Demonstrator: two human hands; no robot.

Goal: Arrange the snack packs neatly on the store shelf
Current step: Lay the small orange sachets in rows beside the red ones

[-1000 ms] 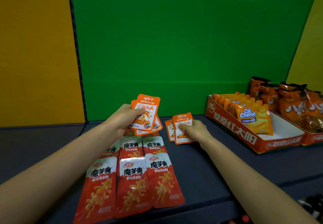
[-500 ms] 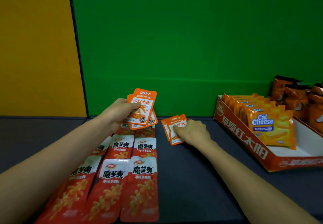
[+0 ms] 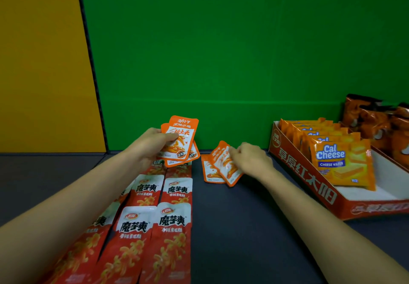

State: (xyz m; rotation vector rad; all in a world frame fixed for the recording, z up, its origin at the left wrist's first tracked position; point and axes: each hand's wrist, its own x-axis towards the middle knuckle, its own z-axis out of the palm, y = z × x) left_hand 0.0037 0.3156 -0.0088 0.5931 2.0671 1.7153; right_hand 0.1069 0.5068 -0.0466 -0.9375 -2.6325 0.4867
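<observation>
Two hands handled small orange snack packs near the back of the shelf (image 3: pixel 243 228).

Left hand (image 3: pixel 152 145): the forearm reached forward and was raised off the shelf; the grip was closed on a fanned stack of orange packs (image 3: pixel 181 139) held upright, thumb across the front pack. Right hand (image 3: pixel 250 159): palm down, wrist low, fingers curled; the grip pinched the upper edge of a tilted orange pack (image 3: pixel 225 166), which overlapped a flat orange pack (image 3: pixel 209 171) lying on the shelf. Both packs lay between the rows of red packs (image 3: pixel 172 228) on the left and the cardboard tray (image 3: pixel 305 173) of Cal Cheese wafers (image 3: pixel 338 164) on the right.
</observation>
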